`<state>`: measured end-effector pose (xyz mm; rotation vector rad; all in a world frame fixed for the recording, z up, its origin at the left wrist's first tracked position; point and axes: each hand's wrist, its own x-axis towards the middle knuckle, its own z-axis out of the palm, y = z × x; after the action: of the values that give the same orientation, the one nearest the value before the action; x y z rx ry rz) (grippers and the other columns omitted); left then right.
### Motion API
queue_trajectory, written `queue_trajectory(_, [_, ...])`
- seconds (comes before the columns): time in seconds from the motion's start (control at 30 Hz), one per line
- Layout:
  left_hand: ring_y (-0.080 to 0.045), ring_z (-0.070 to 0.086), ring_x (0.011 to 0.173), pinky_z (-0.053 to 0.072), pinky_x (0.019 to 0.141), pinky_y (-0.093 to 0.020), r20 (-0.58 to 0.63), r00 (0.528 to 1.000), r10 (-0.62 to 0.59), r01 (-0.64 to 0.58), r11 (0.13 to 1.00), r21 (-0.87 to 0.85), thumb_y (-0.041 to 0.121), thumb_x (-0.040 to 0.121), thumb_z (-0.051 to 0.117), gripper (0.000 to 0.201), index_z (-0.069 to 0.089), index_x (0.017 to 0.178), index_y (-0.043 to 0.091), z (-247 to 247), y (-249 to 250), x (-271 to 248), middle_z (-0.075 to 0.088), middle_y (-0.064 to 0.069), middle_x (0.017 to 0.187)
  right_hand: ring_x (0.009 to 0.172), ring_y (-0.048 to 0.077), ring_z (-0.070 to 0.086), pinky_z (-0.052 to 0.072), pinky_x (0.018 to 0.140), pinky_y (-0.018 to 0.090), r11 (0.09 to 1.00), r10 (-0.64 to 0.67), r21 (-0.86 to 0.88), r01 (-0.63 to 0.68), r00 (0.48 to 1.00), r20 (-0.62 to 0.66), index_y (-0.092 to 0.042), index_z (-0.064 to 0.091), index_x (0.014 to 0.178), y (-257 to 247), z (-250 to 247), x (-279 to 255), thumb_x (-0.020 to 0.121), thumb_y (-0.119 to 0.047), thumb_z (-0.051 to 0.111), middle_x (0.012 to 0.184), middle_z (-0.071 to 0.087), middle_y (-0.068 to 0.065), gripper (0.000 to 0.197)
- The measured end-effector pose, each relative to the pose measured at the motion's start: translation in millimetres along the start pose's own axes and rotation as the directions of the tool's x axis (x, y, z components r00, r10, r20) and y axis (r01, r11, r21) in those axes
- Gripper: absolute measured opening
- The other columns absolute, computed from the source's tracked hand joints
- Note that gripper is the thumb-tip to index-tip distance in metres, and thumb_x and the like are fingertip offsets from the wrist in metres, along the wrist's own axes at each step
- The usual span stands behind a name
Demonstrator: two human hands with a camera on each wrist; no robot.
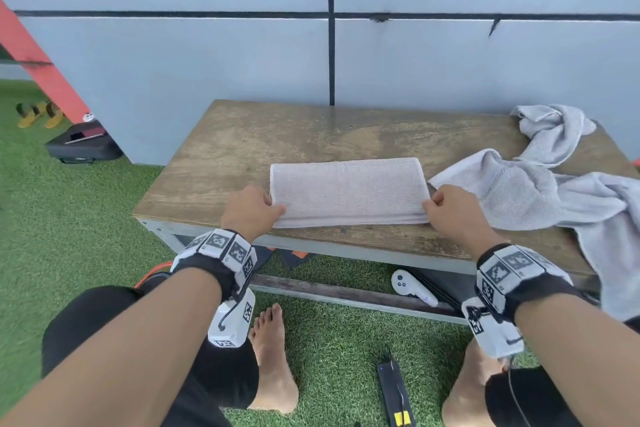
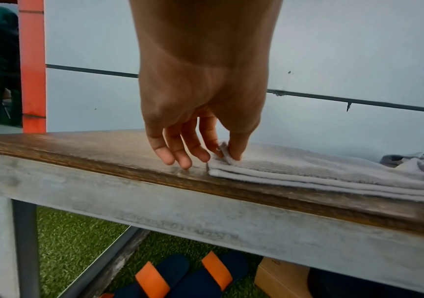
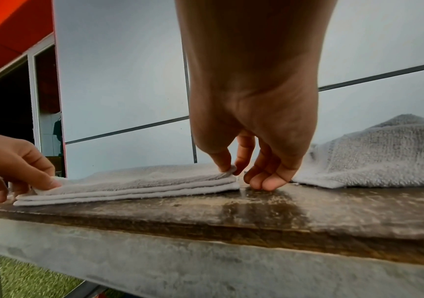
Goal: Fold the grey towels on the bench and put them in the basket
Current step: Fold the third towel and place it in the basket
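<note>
A grey towel [image 1: 348, 191] [image 2: 320, 173] [image 3: 142, 181] lies folded in flat layers near the front edge of the wooden bench [image 1: 277, 135]. My left hand [image 1: 258, 210] [image 2: 221, 154] pinches the top layer at the towel's near left corner between thumb and forefinger. At the near right corner my right hand [image 1: 440, 206] [image 3: 231, 169] pinches the top layer the same way, its other fingers curled beside the towel. Unfolded grey towels [image 1: 540, 177] [image 3: 374, 157] lie crumpled at the bench's right end. No basket is in view.
A grey panelled wall [image 1: 242, 55] stands right behind the bench. Under the bench are a white controller [image 1: 412, 286], blue and orange slippers [image 2: 188, 276] and a cardboard box [image 2: 280, 278]. A black device [image 1: 394, 392] lies on the green turf by my bare foot [image 1: 273, 357].
</note>
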<state>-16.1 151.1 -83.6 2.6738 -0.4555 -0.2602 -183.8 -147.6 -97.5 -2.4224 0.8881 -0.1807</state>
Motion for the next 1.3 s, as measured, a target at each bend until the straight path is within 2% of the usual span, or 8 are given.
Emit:
queue_trajectory(0.33, [-0.018, 0.032, 0.046, 0.029, 0.049, -0.024, -0.06, 0.996, -0.059, 0.048, 0.982, -0.183, 0.02, 0.078, 0.066, 0.044, 0.033, 0.049, 0.02, -11.9, 4.6, -2.8, 0.033, 0.002, 0.046, 0.056, 0.02, 0.044, 0.035, 0.052, 0.031, 0.996, -0.01, 0.086, 0.016, 0.998, -0.065, -0.011, 0.047, 0.072, -13.2, -28.0, -2.5, 0.095, -0.016, 0.054, 0.062, 0.05, 0.006, 0.024])
queue_trajectory(0.57, [-0.018, 0.045, 0.047, 0.041, 0.051, -0.026, -0.008, 0.994, -0.109, 0.107, 0.983, -0.151, 0.021, 0.079, 0.069, 0.027, 0.058, 0.057, 0.011, -0.3, -8.1, -11.4, 0.057, -0.008, 0.054, 0.044, 0.02, 0.04, 0.032, 0.049, 0.026, 0.998, 0.004, -0.062, 0.0, 0.998, 0.061, -0.014, 0.039, 0.052, 0.4, -22.3, -6.2, 0.093, -0.021, 0.063, 0.047, 0.041, 0.004, 0.048])
queue_trajectory(0.77, [-0.018, 0.039, 0.043, 0.037, 0.049, -0.025, -0.044, 0.991, -0.123, 0.116, 0.983, -0.141, 0.021, 0.079, 0.07, 0.037, 0.049, 0.05, 0.014, 6.5, -13.5, -10.6, 0.047, -0.004, 0.046, 0.042, 0.017, 0.041, 0.034, 0.05, 0.027, 0.997, 0.024, -0.074, -0.018, 0.996, 0.084, -0.015, 0.039, 0.052, 3.8, -16.9, -8.1, 0.095, -0.022, 0.065, 0.046, 0.042, 0.0, 0.05])
queue_trajectory(0.87, [-0.018, 0.045, 0.05, 0.04, 0.051, -0.026, -0.053, 0.989, -0.135, 0.131, 0.989, -0.075, 0.021, 0.08, 0.067, 0.028, 0.046, 0.062, 0.015, 3.8, -6.3, -11.9, 0.049, 0.0, 0.055, 0.06, 0.024, 0.053, 0.037, 0.053, 0.029, 0.999, 0.026, -0.045, -0.024, 0.999, 0.047, -0.011, 0.049, 0.07, 3.3, -17.5, -6.8, 0.091, -0.021, 0.063, 0.064, 0.055, 0.007, 0.027])
queue_trajectory(1.03, [-0.017, 0.041, 0.103, 0.038, 0.087, -0.029, -0.236, 0.963, 0.133, -0.129, 0.991, 0.031, 0.021, 0.091, 0.062, 0.025, 0.051, 0.111, 0.011, 9.4, 31.3, -6.2, 0.046, -0.003, 0.112, 0.103, 0.026, 0.042, 0.042, 0.085, 0.038, 0.977, -0.161, -0.162, 0.142, 0.98, -0.116, -0.008, 0.051, 0.11, -23.7, -0.8, -1.6, 0.091, -0.022, 0.056, 0.113, 0.049, 0.012, 0.024])
queue_trajectory(1.13, [-0.015, 0.045, 0.116, 0.038, 0.101, -0.027, -0.191, 0.925, 0.329, -0.335, 0.942, 0.0, 0.018, 0.094, 0.058, 0.034, 0.052, 0.126, 0.01, 27.5, 64.2, 9.0, 0.047, -0.005, 0.132, 0.119, 0.029, 0.043, 0.041, 0.1, 0.04, 0.928, -0.32, -0.208, 0.309, 0.947, -0.023, -0.005, 0.049, 0.126, -58.7, 21.4, 6.3, 0.095, -0.02, 0.053, 0.13, 0.048, 0.014, 0.036])
queue_trajectory(1.2, [-0.021, 0.043, 0.132, 0.038, 0.113, -0.038, -0.118, 0.901, 0.416, -0.416, 0.909, 0.028, 0.018, 0.097, 0.054, 0.04, 0.049, 0.136, 0.011, 42.6, 83.2, 23.1, 0.044, -0.007, 0.145, 0.131, 0.03, 0.041, 0.037, 0.11, 0.042, 0.9, -0.386, -0.193, 0.391, 0.92, 0.066, -0.005, 0.04, 0.141, -80.0, 36.6, 13.6, 0.097, -0.02, 0.049, 0.143, 0.044, 0.014, 0.047])
queue_trajectory(1.3, [-0.025, 0.017, 0.153, 0.018, 0.124, -0.046, 0.017, 0.896, 0.443, -0.442, 0.89, 0.111, 0.025, 0.104, 0.037, 0.05, 0.032, 0.153, 0.014, 65.7, 92.5, 39.9, 0.024, -0.007, 0.164, 0.151, 0.026, 0.019, 0.018, 0.124, 0.047, 0.882, -0.384, -0.203, 0.425, 0.898, 0.215, -0.012, 0.018, 0.157, -93.1, 59.1, 27.3, 0.102, -0.025, 0.036, 0.165, 0.02, 0.009, 0.059])
